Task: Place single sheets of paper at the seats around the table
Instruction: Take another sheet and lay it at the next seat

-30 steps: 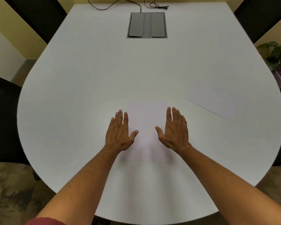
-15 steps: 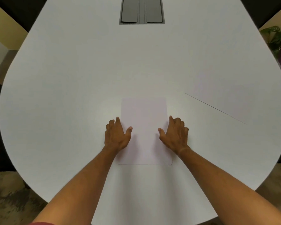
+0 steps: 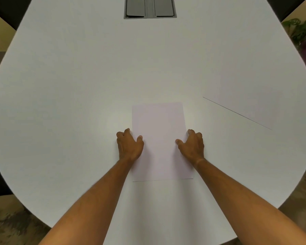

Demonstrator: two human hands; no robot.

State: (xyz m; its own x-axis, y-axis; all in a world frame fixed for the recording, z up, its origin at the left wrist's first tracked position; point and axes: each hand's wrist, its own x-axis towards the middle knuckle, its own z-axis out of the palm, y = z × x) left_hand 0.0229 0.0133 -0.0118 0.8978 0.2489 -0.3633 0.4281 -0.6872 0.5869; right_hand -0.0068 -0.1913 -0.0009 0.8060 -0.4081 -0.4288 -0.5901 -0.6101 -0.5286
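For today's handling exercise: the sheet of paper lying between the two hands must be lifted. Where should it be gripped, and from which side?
The sheet of paper lies flat on the table, so nothing can be grasped from above. Probably best: slide it toward the table's near edge until its near short edge overhangs, then pinch that edge from the person's side.

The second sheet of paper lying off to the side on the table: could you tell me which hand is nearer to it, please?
Right. The right hand rests on the near sheet's right edge, facing the second sheet; the left hand sits at the opposite edge, farther away.
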